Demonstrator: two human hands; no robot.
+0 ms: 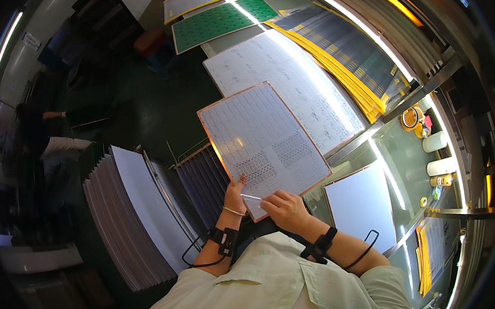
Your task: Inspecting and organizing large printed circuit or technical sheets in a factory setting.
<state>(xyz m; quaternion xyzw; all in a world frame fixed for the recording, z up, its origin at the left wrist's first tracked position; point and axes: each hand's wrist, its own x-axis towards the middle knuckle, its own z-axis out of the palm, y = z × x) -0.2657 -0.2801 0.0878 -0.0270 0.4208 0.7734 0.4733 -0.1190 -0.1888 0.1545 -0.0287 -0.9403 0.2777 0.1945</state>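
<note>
Copper-edged panel (265,147), shown tilted in front of the person's chest, its lower end nearest the body and its far part overlapping, in this view, a large white sheet (290,80) by the counter (390,143); whether the two touch cannot be told. Left hand (234,197): grip closed at the panel's near-left edge, thumb on the upper face, the other fingers largely hidden. Right hand (287,210): grip narrow, fingers curled about a slim clear rod (251,198), which lies across the panel's lower end and points toward the left wrist; contact between rod and panel is not resolved.

State of progress (judgement): work on this panel appears to be under way, since it is in hand and not set down, with the rod at its near end. Two dark patterned blocks and rows of fine lines are already present on the face; whether any part has been dealt with by the rod cannot be told. Setting the panel down remains undone. Nearby, a rack of upright panels (132,204) stands at left and a plain pale panel (363,204) lies at right; neither is touched by a hand, and whether they are finished or waiting is not shown.
</note>
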